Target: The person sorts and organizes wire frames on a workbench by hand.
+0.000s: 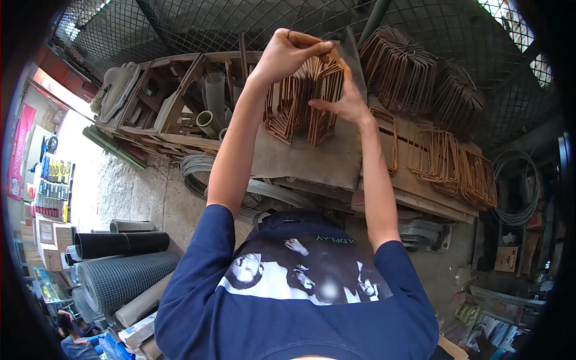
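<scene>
A bundle of rusty rebar stirrups (294,114), bent into rectangular loops, stands upright on a grey sheet on the bench. My left hand (291,55) is at the bundle's top, its fingertips pinched together; whatever is between them is too small to make out. Against the right side of the bundle is my right hand (348,102). Its thumb lies across the front of the loops and its index finger reaches up toward the left fingertips. The other right fingers are partly hidden.
More stirrup bundles (399,66) stand at the back right, with loose stirrups (450,159) lying on the wooden bench (414,195). Wire coils (282,195) sit below the bench. Mesh rolls (129,276) lie at the left; a wire mesh screen (198,27) rises behind.
</scene>
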The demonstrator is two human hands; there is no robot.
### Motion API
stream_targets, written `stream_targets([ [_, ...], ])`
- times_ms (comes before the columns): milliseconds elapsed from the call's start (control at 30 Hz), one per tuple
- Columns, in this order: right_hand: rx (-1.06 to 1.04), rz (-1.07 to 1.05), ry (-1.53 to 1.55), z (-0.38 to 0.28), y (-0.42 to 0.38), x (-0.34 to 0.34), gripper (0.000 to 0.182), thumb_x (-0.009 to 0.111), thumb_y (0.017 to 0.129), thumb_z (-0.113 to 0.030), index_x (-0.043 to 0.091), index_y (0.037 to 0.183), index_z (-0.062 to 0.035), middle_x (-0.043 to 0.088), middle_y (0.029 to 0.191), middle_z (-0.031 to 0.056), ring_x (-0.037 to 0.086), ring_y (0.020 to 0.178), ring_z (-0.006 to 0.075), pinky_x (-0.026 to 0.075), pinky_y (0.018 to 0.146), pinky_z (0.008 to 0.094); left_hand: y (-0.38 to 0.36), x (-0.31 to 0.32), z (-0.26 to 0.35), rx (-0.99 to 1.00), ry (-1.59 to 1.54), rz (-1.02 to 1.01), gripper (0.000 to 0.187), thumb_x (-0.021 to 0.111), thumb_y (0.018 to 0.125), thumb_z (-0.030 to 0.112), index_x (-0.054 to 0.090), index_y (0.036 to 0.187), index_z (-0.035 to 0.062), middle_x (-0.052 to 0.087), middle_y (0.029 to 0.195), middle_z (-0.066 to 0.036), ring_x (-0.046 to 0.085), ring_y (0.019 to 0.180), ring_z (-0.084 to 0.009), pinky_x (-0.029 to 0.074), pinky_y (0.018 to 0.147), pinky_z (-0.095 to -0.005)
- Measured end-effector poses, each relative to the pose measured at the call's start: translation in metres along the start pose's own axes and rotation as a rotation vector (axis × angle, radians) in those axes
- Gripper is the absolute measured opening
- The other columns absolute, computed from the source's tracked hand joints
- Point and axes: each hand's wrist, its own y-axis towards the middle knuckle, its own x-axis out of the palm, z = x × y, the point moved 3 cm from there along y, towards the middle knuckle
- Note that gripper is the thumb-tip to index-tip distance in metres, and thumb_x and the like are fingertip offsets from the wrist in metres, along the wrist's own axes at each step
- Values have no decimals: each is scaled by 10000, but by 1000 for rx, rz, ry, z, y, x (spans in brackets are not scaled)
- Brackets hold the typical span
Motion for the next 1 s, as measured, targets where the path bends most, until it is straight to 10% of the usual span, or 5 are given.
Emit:
stream_targets([
  [167, -54, -52, 342, 11, -1, 16, 1194, 878, 596, -345, 84, 1439, -54, 370, 1373, 135, 373, 1281, 236, 309, 1078, 375, -5, -2, 6, -2, -15, -32, 228, 697, 841, 250, 730, 915, 37, 700, 750, -48, 640, 721, -78, 507, 711, -246],
  [633, -271, -44, -220, -1, 23, -12, 1165, 838, 586, -456, 129, 1424, -66, 447, 1336, 174, 461, 1228, 320, 379, 1031, 403, 2, 5, 2, 46, 115, -3, 256, 725, 810, 272, 729, 919, 41, 709, 791, -63, 655, 740, -81, 523, 712, -241],
  [800, -205, 29, 140, -48, 26, -10, 496, 649, 856, -331, 535, 1186, 22, 649, 1011, 159, 629, 964, 249, 470, 842, 344, -3, 10, 5, 92, 17, 11, 246, 718, 818, 264, 729, 904, 34, 701, 747, -53, 642, 715, -69, 525, 698, -225],
  [1000, -216, 53, 248, -69, 24, 0, 287, 454, 992, -218, 598, 1049, 24, 570, 718, 18, 522, 671, 83, 440, 633, 239, -21, 16, 2, 123, -191, 436, 631, 256, 999, 485, 615, 860, -15, 604, 596, -38, 437, 503, -36, 339, 460, -199],
])
